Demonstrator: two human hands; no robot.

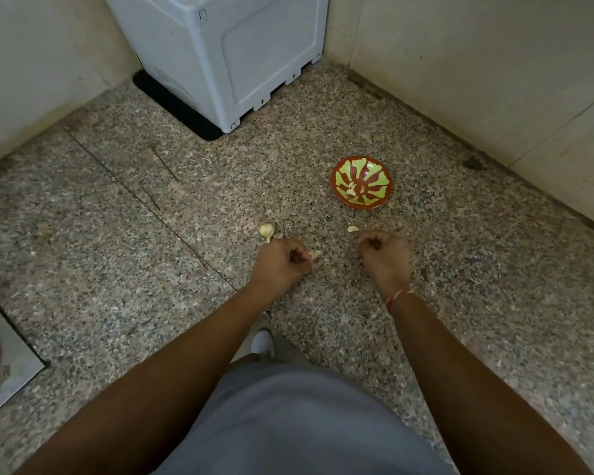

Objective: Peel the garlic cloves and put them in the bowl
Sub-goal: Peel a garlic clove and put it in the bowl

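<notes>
A red bowl with a green leaf pattern sits on the speckled stone floor, and a few peeled garlic cloves lie in it. A garlic bulb with its stalk lies just beyond my left hand. A loose clove lies near my right hand's fingers. My left hand is curled, pinching a pale garlic clove at its fingertips. Bits of peel lie around it. My right hand is curled low over the floor, and nothing shows in its fingers.
A grey plastic appliance stands on a black mat at the back. Pale walls close in the left and right sides. My knee in grey cloth and a white shoe are below the hands. A metal drain cover is at the left edge.
</notes>
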